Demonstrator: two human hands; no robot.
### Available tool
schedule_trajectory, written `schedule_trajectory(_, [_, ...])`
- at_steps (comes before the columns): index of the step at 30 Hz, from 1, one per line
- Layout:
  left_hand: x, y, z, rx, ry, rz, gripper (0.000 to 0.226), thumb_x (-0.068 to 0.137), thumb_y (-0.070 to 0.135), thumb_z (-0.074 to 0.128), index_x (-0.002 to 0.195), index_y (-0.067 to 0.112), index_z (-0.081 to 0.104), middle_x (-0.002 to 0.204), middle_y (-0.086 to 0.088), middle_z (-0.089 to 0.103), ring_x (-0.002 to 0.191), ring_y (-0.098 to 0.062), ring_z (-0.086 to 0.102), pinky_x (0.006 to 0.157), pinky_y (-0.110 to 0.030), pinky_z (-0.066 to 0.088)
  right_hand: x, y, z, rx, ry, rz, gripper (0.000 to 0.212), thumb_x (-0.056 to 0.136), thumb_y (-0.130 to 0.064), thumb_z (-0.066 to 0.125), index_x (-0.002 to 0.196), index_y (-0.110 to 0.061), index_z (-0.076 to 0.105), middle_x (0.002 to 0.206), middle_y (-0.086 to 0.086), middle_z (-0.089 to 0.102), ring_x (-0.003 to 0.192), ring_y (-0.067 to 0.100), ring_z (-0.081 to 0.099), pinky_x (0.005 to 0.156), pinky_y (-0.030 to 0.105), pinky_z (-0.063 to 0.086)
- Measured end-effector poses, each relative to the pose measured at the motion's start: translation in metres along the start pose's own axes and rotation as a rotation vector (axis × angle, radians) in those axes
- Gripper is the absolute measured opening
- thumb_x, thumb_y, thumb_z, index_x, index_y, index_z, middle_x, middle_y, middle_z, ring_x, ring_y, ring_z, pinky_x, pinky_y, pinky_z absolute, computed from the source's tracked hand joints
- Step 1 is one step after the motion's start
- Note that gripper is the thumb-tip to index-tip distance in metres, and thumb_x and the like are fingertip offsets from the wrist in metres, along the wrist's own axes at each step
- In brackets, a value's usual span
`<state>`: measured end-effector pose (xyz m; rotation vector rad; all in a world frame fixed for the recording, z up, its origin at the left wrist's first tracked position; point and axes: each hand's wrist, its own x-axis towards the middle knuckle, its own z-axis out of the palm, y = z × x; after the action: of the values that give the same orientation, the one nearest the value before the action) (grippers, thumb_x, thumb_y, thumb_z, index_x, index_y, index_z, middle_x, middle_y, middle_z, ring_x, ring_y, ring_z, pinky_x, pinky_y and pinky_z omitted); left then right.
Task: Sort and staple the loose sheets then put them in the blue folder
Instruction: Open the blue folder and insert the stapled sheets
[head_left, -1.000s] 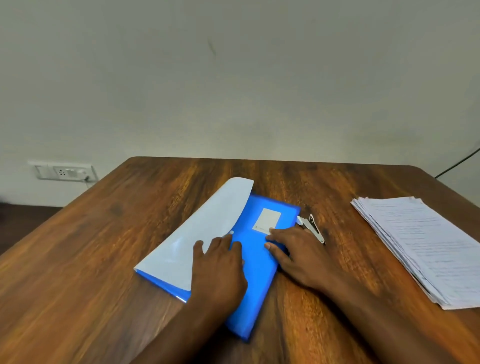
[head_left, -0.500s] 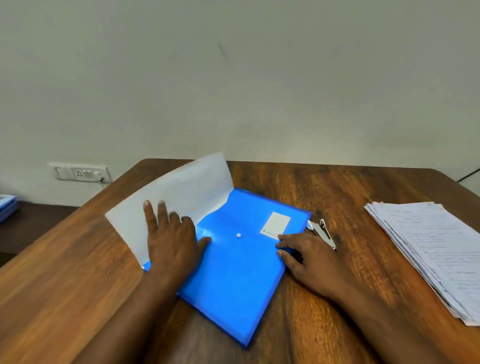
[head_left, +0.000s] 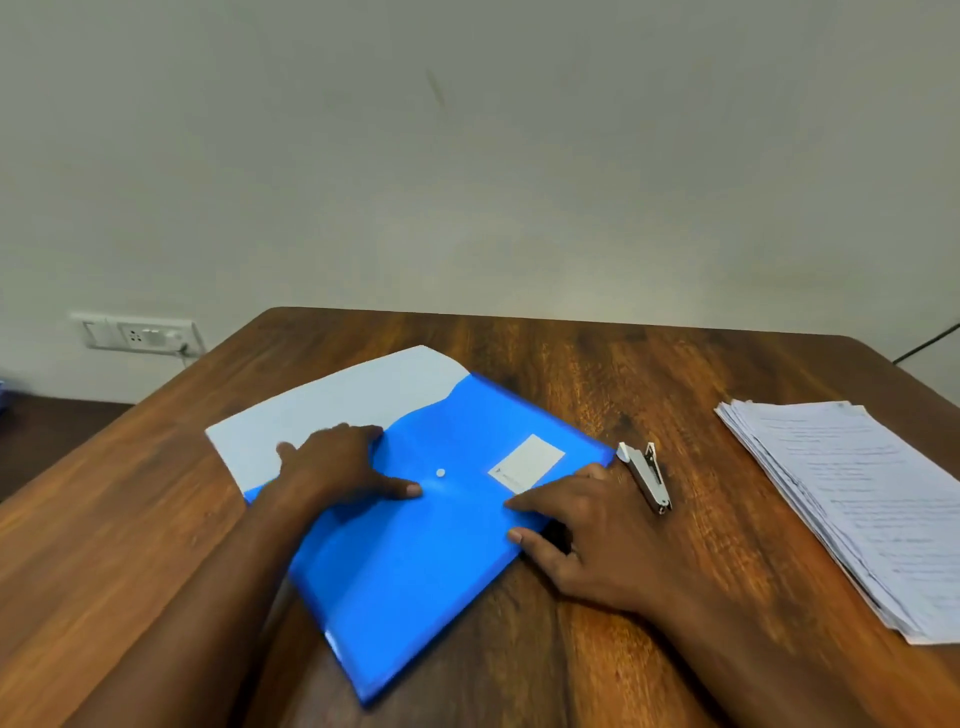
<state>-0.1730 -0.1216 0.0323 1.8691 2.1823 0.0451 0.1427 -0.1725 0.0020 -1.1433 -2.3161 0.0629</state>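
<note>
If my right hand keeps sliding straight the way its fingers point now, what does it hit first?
The right hand points left across the blue folder. Sliding on, it would probably meet the left hand first, at the thumb near the white snap button.

This looks like an office or study room. A wooden worktop fills the lower half of the frame, set against a plain pale wall. On it lie a blue folder, a small stapler and, at the right edge, a stack of written sheets. A wall socket sits at mid-left.
</note>
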Motion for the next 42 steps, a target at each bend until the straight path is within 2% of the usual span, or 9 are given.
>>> schedule_trajectory(5, [0.005,-0.014,-0.023,-0.12,-0.104,0.066,0.114,0.053,0.071,0.09,0.151,0.043,0.041,0.16,0.003,0.041,0.146,-0.026,0.038,0.12,-0.047,0.032,0.005,0.016,-0.008,0.034,0.162,0.128,0.031,0.093,-0.048,0.066,0.113,-0.027,0.078,0.108,-0.012,0.077,0.099,0.007,0.067,0.089,0.03,0.048])
schedule_trajectory(11, [0.007,-0.015,-0.038,-0.108,-0.154,0.248,0.092,0.06,0.041,0.099,0.135,0.055,0.047,0.155,0.006,0.045,0.145,-0.023,0.037,0.119,-0.042,0.031,0.003,0.042,-0.014,0.029,0.089,0.324,0.041,0.088,-0.046,0.077,0.125,-0.029,0.074,0.12,-0.008,0.074,0.106,0.012,0.067,0.091,0.034,0.056])
schedule_trajectory(15, [-0.001,0.016,-0.053,0.185,-0.205,0.404,0.102,0.073,0.026,0.093,0.154,0.049,0.036,0.17,0.006,0.019,0.159,-0.023,0.008,0.127,-0.045,0.011,0.006,0.038,-0.013,0.081,0.111,0.367,0.045,0.087,-0.046,0.079,0.128,-0.028,0.072,0.128,-0.008,0.071,0.112,0.01,0.064,0.099,0.037,0.055])
schedule_trajectory(19, [-0.002,0.052,-0.046,0.439,-0.146,0.515,0.094,0.08,0.014,0.086,0.151,0.054,0.039,0.174,0.006,0.007,0.16,-0.021,0.006,0.124,-0.053,0.026,0.005,0.033,-0.009,0.107,0.126,0.394,0.051,0.085,-0.055,0.078,0.13,-0.035,0.068,0.136,-0.013,0.063,0.115,0.009,0.059,0.103,0.047,0.056])
schedule_trajectory(24, [-0.007,0.065,-0.027,0.499,0.146,0.673,0.054,0.091,0.008,0.069,0.133,0.037,0.053,0.169,0.0,0.022,0.15,-0.022,0.032,0.098,-0.034,0.041,0.005,0.028,-0.013,0.008,0.091,0.42,0.048,0.083,-0.067,0.073,0.119,-0.035,0.075,0.122,-0.013,0.069,0.112,0.008,0.058,0.104,0.055,0.051])
schedule_trajectory(29, [-0.004,0.055,-0.007,0.379,0.358,0.72,0.026,0.099,0.009,0.056,0.12,0.024,0.06,0.131,-0.001,0.053,0.111,-0.017,0.053,0.064,-0.02,0.03,0.005,0.032,-0.025,-0.037,0.129,0.496,0.04,0.089,-0.052,0.073,0.123,-0.03,0.073,0.128,-0.007,0.07,0.116,0.013,0.062,0.103,0.047,0.054])
schedule_trajectory(33, [-0.004,0.055,0.005,0.275,0.374,0.693,0.022,0.104,0.015,0.054,0.125,0.019,0.061,0.111,-0.004,0.065,0.097,-0.016,0.06,0.077,-0.023,0.044,-0.001,0.041,-0.037,-0.26,0.062,0.784,0.064,0.082,-0.061,0.076,0.134,-0.027,0.061,0.139,0.004,0.062,0.12,0.023,0.063,0.098,0.042,0.057])
schedule_trajectory(37, [0.001,0.062,0.013,0.201,0.351,0.659,0.026,0.103,0.014,0.054,0.129,0.017,0.061,0.109,-0.004,0.066,0.098,-0.017,0.065,0.083,-0.023,0.049,-0.003,0.043,-0.048,-0.217,0.031,0.873,0.055,0.083,-0.05,0.081,0.127,-0.022,0.062,0.124,0.005,0.068,0.102,0.022,0.068,0.077,0.03,0.056])
schedule_trajectory(42, [-0.003,0.077,0.018,0.124,0.292,0.672,0.026,0.095,0.003,0.05,0.114,0.016,0.061,0.104,-0.005,0.064,0.093,-0.023,0.063,0.075,-0.029,0.045,-0.009,0.064,-0.061,-0.183,0.114,0.882,0.042,0.083,-0.031,0.085,0.119,-0.016,0.069,0.112,0.009,0.074,0.092,0.028,0.071,0.071,0.031,0.052])
